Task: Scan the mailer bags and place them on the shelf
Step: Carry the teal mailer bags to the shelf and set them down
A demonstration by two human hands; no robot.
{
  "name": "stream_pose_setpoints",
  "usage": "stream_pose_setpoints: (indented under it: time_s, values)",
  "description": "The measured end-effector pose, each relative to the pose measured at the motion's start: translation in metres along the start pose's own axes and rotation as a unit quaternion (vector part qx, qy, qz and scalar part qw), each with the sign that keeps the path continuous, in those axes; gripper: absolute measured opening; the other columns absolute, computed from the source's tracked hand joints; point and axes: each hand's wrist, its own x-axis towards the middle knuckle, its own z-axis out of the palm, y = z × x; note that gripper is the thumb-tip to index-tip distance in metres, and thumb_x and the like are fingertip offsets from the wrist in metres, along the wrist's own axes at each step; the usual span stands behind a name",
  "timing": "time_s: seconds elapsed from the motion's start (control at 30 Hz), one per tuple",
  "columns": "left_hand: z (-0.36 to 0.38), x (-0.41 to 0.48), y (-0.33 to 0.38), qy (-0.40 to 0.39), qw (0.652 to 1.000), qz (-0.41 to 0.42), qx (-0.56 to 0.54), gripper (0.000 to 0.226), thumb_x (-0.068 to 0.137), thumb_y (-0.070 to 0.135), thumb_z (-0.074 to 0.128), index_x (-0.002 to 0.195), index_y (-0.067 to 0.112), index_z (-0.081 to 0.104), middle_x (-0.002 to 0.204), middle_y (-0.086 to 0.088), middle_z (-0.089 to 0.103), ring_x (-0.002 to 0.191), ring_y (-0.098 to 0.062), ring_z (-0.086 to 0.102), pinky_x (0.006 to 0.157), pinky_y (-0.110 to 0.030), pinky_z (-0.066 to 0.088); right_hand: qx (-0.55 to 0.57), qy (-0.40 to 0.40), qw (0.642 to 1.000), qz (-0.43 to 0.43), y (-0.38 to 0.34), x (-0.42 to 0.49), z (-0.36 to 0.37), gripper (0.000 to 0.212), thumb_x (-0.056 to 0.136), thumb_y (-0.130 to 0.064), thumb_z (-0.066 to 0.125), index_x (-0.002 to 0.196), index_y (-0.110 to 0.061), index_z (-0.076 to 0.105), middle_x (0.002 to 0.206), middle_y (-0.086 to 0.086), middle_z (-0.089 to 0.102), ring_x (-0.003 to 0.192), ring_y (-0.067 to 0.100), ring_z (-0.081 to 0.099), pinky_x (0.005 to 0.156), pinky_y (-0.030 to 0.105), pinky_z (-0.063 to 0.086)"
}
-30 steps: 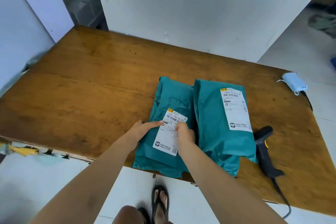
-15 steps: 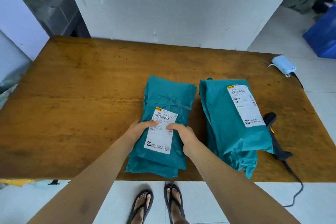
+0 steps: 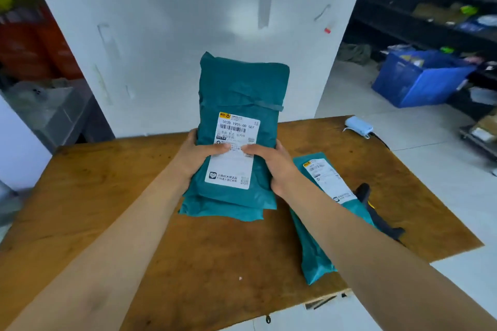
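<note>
A teal mailer bag (image 3: pixel 239 88) with a white barcode label is lifted above the wooden table (image 3: pixel 88 196), label facing me. My left hand (image 3: pixel 197 156) grips its left edge, thumb on the label. My right hand (image 3: pixel 271 161) grips its right edge, thumb also on the label. A second teal mailer bag (image 3: pixel 317 252) with a label lies flat on the table to the right, partly hidden by my right forearm. The black handheld scanner (image 3: pixel 376 212) lies just right of that bag. Dark shelves (image 3: pixel 430 2) stand at the far right.
A white wall panel (image 3: pixel 188 21) rises behind the table. A small pale blue device (image 3: pixel 359 125) with a cable sits at the table's far right corner. A blue crate (image 3: pixel 419 78) stands on the floor by the shelves. Grey boxes (image 3: pixel 45 105) sit at the left.
Both hands have lifted the left mailer bag off the table and raised it upright. The view has tilted up, and the shelves and blue crate have come into sight.
</note>
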Motion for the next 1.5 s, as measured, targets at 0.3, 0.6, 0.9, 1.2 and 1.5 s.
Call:
stream_pose_setpoints:
  time_s: [0.3,0.6,0.9,1.2,1.5]
  values:
    - [0.213,0.005,0.069,-0.177,0.976,0.127,0.004,0.075,0.064,0.007,0.08,0.128,0.011,0.041,0.117,-0.006,0.065,0.093,-0.023,0.068,0.068,-0.033,0.056,-0.02,0.118,0.974,-0.191,-0.147,-0.072,-0.141,0.061,0.064,-0.014,0.079,0.121,-0.009,0.059,0.109,0.011,0.073,0.098,0.032,0.07,0.085,0.048,0.057]
    - [0.515,-0.045,0.018,-0.324,0.936,0.139,-0.015,0.083,0.053,0.013,0.084,0.127,0.013,0.046,0.114,-0.011,0.068,0.093,-0.031,0.07,0.08,-0.047,0.057,-0.029,0.273,0.927,-0.254,-0.224,-0.216,-0.393,0.05,0.076,-0.003,0.075,0.122,-0.008,0.056,0.109,0.013,0.072,0.095,0.032,0.07,0.077,0.042,0.058]
    - [0.745,-0.091,-0.035,-0.386,0.913,0.131,0.005,0.056,0.065,0.001,0.08,0.106,0.022,0.049,0.106,-0.006,0.067,0.091,-0.023,0.067,0.079,-0.037,0.054,-0.006,0.348,0.895,-0.28,-0.259,-0.308,-0.6,0.04,0.079,0.002,0.071,0.116,-0.007,0.06,0.097,0.009,0.075,0.077,0.023,0.073,0.067,0.036,0.06]
    - [0.908,-0.031,-0.054,-0.406,0.901,0.152,0.011,0.056,0.07,0.007,0.08,0.114,0.023,0.049,0.106,-0.002,0.069,0.09,-0.02,0.069,0.072,-0.035,0.057,0.003,0.359,0.879,-0.313,-0.32,-0.259,-0.769,0.05,0.074,0.0,0.076,0.12,-0.005,0.059,0.104,0.013,0.074,0.088,0.03,0.072,0.076,0.041,0.059]
    - [1.065,0.088,-0.016,-0.396,0.898,0.187,0.033,0.066,0.067,0.009,0.082,0.121,0.026,0.047,0.114,-0.003,0.067,0.1,-0.023,0.067,0.085,-0.043,0.056,0.026,0.346,0.876,-0.335,-0.426,-0.164,-0.904,0.05,0.074,-0.001,0.076,0.12,-0.008,0.058,0.105,0.012,0.074,0.092,0.031,0.072,0.082,0.047,0.058]
